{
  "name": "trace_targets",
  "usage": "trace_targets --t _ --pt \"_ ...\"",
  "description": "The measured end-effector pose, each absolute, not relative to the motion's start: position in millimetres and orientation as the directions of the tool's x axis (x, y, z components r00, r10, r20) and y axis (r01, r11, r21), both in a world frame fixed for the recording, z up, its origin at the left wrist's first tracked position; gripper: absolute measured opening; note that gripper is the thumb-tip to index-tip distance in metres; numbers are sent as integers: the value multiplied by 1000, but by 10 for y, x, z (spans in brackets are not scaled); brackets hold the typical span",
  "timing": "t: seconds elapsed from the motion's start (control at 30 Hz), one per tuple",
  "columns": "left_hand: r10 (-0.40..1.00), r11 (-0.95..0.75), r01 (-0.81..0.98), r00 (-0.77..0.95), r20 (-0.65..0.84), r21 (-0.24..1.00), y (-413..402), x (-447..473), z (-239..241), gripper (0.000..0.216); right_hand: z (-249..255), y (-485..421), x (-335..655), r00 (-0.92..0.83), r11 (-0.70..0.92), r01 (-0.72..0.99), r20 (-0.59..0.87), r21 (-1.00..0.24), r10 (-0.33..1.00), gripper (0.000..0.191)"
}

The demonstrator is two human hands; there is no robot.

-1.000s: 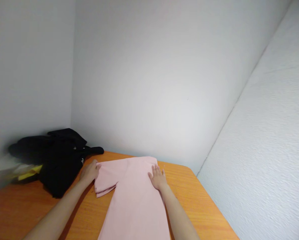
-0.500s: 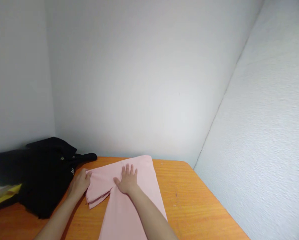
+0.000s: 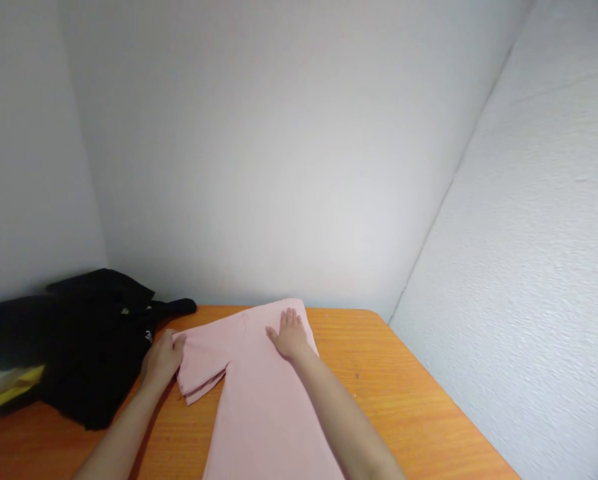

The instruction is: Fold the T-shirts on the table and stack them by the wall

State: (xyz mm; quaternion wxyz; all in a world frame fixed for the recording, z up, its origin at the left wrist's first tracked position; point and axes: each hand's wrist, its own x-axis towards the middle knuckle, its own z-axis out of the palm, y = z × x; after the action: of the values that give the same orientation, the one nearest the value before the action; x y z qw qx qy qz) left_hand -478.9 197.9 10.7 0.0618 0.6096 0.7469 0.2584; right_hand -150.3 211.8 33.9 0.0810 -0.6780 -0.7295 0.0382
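Note:
A pale pink shirt [image 3: 259, 407] lies flat on an orange wooden table [image 3: 393, 420], its short sleeve spread to the left. My left hand [image 3: 163, 359] is closed on the end of that sleeve, pinching the cloth. My right hand [image 3: 291, 335] lies flat with fingers stretched out on the shirt's upper part, near its far right corner.
A heap of black clothing [image 3: 79, 347] sits at the table's left, with something yellow [image 3: 9, 395] poking out beneath it. White walls close in behind and on the right, meeting near the table's far right corner.
My right hand slid from the shirt's middle, near the sleeve, over to the far right upper edge. My left hand stays on the sleeve end. The view shifted slightly.

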Motion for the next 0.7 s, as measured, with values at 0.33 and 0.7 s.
trace_targets --t 0.33,0.7 --pt "922 152 857 -302 241 492 2006 -4812 43 34 60 2219 -1163 -4 7 993 21 -122 1000 81" --pt "927 159 850 -304 220 502 1986 -4804 86 34 384 1920 -1545 -135 148 987 169 -68 976 75"
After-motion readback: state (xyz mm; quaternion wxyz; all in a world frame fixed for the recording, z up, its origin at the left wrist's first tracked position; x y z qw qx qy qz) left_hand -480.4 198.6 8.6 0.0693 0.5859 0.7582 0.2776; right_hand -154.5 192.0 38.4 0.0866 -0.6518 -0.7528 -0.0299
